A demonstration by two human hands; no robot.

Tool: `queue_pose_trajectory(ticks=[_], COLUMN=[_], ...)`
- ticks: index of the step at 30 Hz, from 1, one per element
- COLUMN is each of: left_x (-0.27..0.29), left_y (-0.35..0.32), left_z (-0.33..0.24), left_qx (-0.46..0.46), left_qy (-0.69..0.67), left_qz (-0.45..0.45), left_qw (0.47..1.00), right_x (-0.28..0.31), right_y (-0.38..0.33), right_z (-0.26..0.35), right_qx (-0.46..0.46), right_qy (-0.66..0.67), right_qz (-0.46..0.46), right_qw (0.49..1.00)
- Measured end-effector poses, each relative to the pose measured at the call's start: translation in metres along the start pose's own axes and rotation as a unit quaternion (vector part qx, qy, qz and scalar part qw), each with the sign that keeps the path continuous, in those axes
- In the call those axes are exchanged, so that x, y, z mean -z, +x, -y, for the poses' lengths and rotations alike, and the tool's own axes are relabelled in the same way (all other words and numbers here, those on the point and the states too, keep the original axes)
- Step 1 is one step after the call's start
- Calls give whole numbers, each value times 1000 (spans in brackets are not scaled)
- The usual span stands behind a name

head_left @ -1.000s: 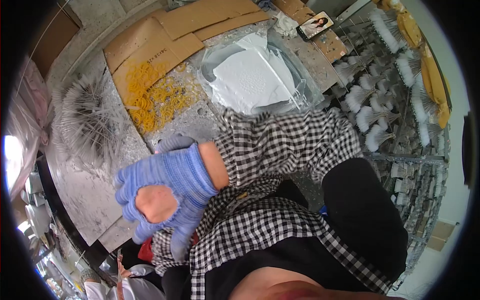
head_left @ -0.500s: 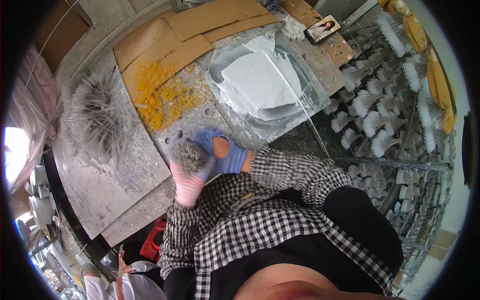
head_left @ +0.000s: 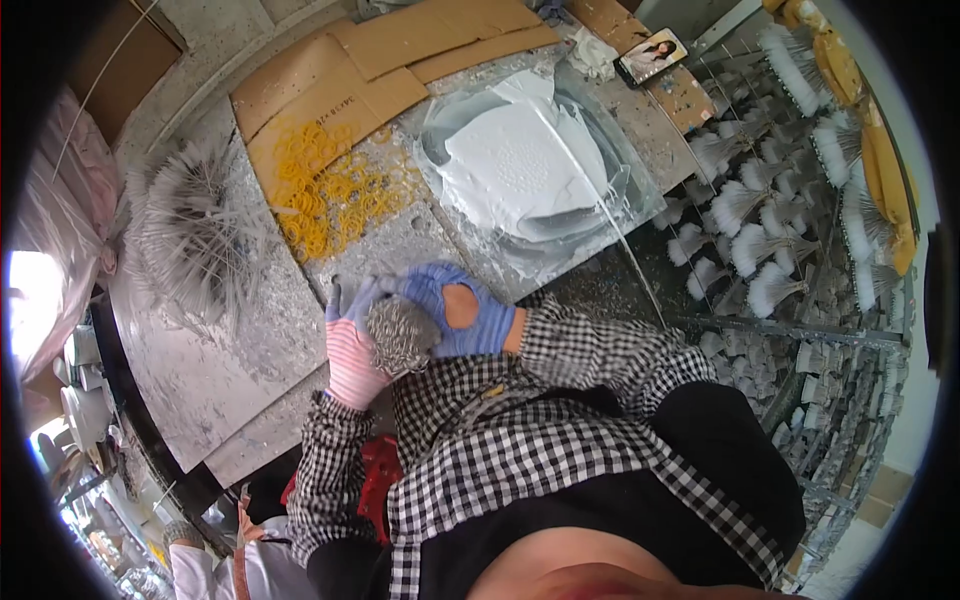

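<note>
The gloved right hand (head_left: 468,312), back upward, meets the gloved left hand (head_left: 352,358); the right forearm (head_left: 590,345) lies sideways, the left forearm (head_left: 335,440) points away.

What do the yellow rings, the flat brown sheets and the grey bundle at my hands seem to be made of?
Yellow rings: probably rubber or plastic, smooth-looking, in thin, evenly coloured loops. Brown sheets: most likely cardboard, with a matte tan face and straight edges. Grey bundle: slightly shiny, curly strands, suggesting metal wire or plastic fibre; I can't tell which.
</note>
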State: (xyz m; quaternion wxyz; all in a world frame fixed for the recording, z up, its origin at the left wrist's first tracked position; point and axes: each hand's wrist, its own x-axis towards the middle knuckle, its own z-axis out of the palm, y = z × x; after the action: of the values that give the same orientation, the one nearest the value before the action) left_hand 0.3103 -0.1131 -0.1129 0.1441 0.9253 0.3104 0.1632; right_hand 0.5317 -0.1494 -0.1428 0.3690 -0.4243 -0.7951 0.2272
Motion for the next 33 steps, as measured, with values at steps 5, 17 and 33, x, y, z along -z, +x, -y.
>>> queue_pose_trajectory(ticks=[5, 17, 33], left_x=[-8, 7, -56], left_y=[0, -14, -81], left_z=[-1, -50, -109], left_qx=[29, 242, 436], left_qy=[16, -503, -637], left_qz=[3, 68, -52], left_qw=[999, 827, 633], right_x=[-14, 1, -35], right_y=[-14, -28, -99], right_z=[-5, 34, 42], right_qx=[30, 4, -413], right_qy=[-71, 80, 471], right_qz=[-11, 26, 140], right_qw=[997, 996, 767])
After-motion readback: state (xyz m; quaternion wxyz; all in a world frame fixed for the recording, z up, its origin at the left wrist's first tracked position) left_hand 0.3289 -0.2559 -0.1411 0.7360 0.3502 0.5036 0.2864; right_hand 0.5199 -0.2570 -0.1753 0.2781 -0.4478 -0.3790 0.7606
